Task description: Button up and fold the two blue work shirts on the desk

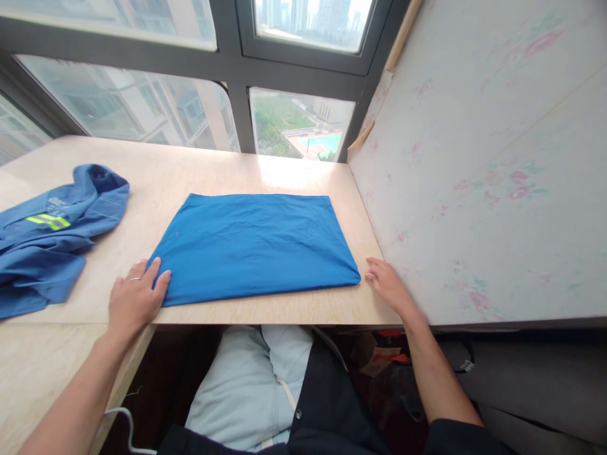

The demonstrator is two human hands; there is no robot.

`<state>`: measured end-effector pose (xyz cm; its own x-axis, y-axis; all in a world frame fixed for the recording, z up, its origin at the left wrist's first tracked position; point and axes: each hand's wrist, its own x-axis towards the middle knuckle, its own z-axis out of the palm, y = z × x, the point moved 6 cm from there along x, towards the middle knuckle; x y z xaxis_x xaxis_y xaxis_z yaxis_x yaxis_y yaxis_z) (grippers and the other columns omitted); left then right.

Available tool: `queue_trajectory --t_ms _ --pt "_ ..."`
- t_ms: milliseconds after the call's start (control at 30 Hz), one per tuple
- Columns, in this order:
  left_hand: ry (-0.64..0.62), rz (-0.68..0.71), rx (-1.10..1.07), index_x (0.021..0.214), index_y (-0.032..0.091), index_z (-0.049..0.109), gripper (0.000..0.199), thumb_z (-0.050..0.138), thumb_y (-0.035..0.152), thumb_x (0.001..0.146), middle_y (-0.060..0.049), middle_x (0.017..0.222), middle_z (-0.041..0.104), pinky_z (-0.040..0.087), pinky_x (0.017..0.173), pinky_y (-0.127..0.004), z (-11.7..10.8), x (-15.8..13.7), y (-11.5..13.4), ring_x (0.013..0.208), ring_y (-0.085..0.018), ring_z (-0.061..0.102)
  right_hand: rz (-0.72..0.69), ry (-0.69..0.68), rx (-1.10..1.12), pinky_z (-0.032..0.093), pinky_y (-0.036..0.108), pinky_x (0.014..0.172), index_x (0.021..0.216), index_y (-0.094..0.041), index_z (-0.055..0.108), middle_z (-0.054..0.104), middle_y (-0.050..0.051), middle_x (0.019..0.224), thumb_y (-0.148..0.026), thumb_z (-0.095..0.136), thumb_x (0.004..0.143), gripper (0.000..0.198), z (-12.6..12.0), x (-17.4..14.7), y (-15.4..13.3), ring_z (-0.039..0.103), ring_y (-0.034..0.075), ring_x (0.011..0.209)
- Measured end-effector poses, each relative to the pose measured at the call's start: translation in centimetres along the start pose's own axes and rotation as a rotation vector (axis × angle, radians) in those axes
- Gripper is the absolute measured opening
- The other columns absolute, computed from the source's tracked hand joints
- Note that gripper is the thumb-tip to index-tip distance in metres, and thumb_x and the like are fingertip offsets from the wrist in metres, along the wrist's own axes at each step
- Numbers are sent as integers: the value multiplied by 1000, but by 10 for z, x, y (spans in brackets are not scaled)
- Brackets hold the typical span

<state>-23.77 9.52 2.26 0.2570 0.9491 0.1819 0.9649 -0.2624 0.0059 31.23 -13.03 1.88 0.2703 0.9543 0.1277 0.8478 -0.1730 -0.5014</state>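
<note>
A folded blue cloth garment [258, 243] lies flat on the pale wooden tabletop [227, 172], its near edge close to the table's front. At its lower left corner rests my left hand [137, 297], palm down with fingers spread and fingertips touching the cloth; a ring shows on one finger. My right hand [383, 279] is on the table just beyond the lower right corner, apart from the cloth. Its fingers are loosely bent, with nothing visible in them.
A crumpled blue work jacket [61, 234] with yellow-green stripes lies at the left. A floral-papered wall [474, 164] borders the table on the right, and a grey window frame [232, 82] stands behind it. A white cable [129, 420] hangs below at the left.
</note>
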Motion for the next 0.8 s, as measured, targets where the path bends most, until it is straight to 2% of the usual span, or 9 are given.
queue_trajectory --t_ms 133,267,400,500,633,800 --pt "-6 -17 -20 142 3 49 76 15 51 94 -26 147 45 33 108 -60 -1 0 0 138 -38 41 50 -8 51 37 53 112 78 -21 68 59 14 137 -28 48 89 24 0 -6 2 52 29 130" --pt "8 -19 -43 141 2 49 77 16 52 93 -27 147 45 33 108 -60 -3 0 1 138 -39 41 34 -75 183 33 52 116 100 -24 72 51 10 147 -35 59 86 22 10 -15 -7 43 28 139" --pt "0 -29 -41 141 2 49 75 17 51 93 -26 147 45 32 109 -60 -2 0 1 138 -39 41 71 -52 298 32 51 117 117 -25 68 46 11 151 -45 70 80 42 11 -18 -13 38 29 142" --pt "8 -25 -48 141 1 49 77 16 52 93 -27 147 45 32 108 -61 -3 0 1 137 -40 41 124 -19 383 32 51 117 113 -25 70 48 10 149 -48 71 80 40 8 -17 -16 42 28 140" --pt "17 -14 -55 140 1 50 78 16 52 93 -28 146 46 33 107 -61 -3 0 2 137 -40 42 165 -14 393 32 53 116 88 -24 73 57 10 142 -44 64 84 23 7 -15 -14 48 29 136" --pt "2 0 -22 142 4 48 72 19 49 94 -26 148 44 33 108 -61 -1 -1 1 139 -38 39 46 -57 248 34 53 115 79 -24 69 58 8 139 -35 60 85 15 5 -10 -10 47 29 135"
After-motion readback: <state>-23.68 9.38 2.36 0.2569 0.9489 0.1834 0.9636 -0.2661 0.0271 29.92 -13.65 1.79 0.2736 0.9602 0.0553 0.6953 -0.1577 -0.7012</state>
